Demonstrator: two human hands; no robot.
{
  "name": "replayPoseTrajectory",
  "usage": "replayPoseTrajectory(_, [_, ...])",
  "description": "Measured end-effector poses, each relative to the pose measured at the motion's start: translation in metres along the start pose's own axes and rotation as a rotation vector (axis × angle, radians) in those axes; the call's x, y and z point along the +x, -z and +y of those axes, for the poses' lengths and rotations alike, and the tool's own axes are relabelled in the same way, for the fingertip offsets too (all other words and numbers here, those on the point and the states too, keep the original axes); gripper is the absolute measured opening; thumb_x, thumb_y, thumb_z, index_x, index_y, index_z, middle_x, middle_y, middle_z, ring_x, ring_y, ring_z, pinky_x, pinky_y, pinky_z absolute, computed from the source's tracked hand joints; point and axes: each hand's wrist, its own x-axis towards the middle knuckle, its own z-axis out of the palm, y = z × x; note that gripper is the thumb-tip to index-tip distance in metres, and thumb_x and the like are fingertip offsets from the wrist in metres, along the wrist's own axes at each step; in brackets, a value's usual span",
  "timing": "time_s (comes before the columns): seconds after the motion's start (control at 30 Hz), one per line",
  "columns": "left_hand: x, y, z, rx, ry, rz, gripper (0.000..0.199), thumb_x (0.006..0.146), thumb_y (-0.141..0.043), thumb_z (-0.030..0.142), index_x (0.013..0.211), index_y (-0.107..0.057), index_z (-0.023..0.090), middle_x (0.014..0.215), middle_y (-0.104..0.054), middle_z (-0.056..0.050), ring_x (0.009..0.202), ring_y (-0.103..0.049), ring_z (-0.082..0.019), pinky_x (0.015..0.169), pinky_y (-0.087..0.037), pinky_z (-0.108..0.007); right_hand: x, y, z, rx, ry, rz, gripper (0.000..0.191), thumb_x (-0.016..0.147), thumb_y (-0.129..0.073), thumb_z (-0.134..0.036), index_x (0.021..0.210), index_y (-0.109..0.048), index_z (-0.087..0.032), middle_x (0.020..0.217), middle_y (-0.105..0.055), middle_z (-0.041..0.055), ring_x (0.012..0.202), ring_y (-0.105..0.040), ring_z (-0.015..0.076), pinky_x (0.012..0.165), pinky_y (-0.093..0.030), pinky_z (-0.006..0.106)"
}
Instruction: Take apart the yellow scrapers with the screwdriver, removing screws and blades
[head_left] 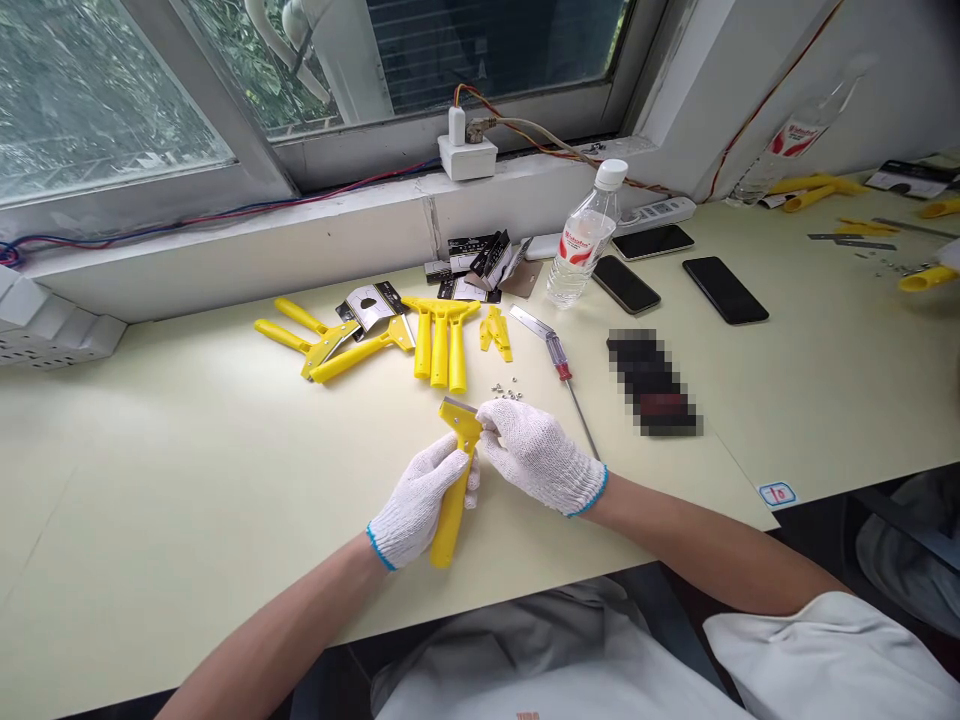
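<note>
My left hand (pixel 418 502), in a white knit glove with a blue cuff, grips the handle of a yellow plastic scraper (pixel 451 510). A metal blade (pixel 457 410) sits in the scraper's wide head, pointing away from me. My right hand (pixel 537 455), gloved the same way, pinches that head from the right side. Just beyond my hands lie several tiny metal screws (pixel 506 392). Further off, several yellow scraper handles (pixel 442 342) lie side by side. A screwdriver with a red and clear handle (pixel 559 358) rests to the right of my right hand.
The cream tabletop (pixel 187 480) runs along a white windowsill. On it are black-and-silver blade packets (pixel 480 262), a plastic water bottle (pixel 583 235), several phones, including one (pixel 724 290) on the right, and a pixelated object (pixel 651 382). A power socket (pixel 466 155) sits on the sill.
</note>
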Motion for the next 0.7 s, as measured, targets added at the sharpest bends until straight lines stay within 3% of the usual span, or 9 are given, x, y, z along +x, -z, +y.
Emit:
replayPoseTrajectory(0.27, [0.002, -0.001, -0.001, -0.014, 0.014, -0.018, 0.032, 0.100, -0.075, 0.048, 0.112, -0.069, 0.019, 0.088, -0.060, -0.003, 0.070, -0.052, -0.013, 0.065, -0.046, -0.026, -0.007, -0.014, 0.006, -0.141, 0.057, -0.085, 0.024, 0.102, -0.053, -0.005, 0.122, -0.063, -0.013, 0.105, -0.078, 0.0152, 0.090, -0.077, 0.0279, 0.081, -0.062, 0.039])
replayPoseTrajectory(0.37, [0.003, -0.001, 0.000, -0.013, 0.021, -0.019, 0.031, 0.102, -0.074, 0.048, 0.110, -0.069, 0.019, 0.087, -0.059, -0.002, 0.068, -0.052, -0.012, 0.064, -0.046, -0.026, -0.005, -0.014, 0.011, -0.219, 0.176, -0.113, 0.023, 0.105, -0.047, -0.003, 0.116, -0.066, -0.013, 0.100, -0.076, 0.0142, 0.084, -0.075, 0.0261, 0.079, -0.060, 0.038])
replayPoseTrajectory(0.53, [0.003, 0.005, 0.005, 0.023, 0.071, -0.039, 0.033, 0.102, -0.071, 0.051, 0.103, -0.068, 0.018, 0.081, -0.058, -0.001, 0.064, -0.052, -0.012, 0.062, -0.045, -0.026, 0.004, -0.002, 0.031, -0.210, 0.499, -0.211, 0.027, 0.110, -0.040, -0.007, 0.106, -0.066, -0.016, 0.089, -0.072, 0.0079, 0.078, -0.070, 0.0223, 0.072, -0.055, 0.036])
replayPoseTrajectory(0.7, [0.004, 0.008, 0.009, 0.001, 0.088, -0.056, 0.031, 0.100, -0.074, 0.048, 0.110, -0.068, 0.019, 0.092, -0.061, -0.004, 0.066, -0.053, -0.011, 0.059, -0.047, -0.024, 0.009, 0.007, 0.038, -0.168, 0.575, -0.202, 0.024, 0.111, -0.043, -0.010, 0.106, -0.065, -0.018, 0.090, -0.072, 0.0054, 0.079, -0.069, 0.0202, 0.073, -0.055, 0.035])
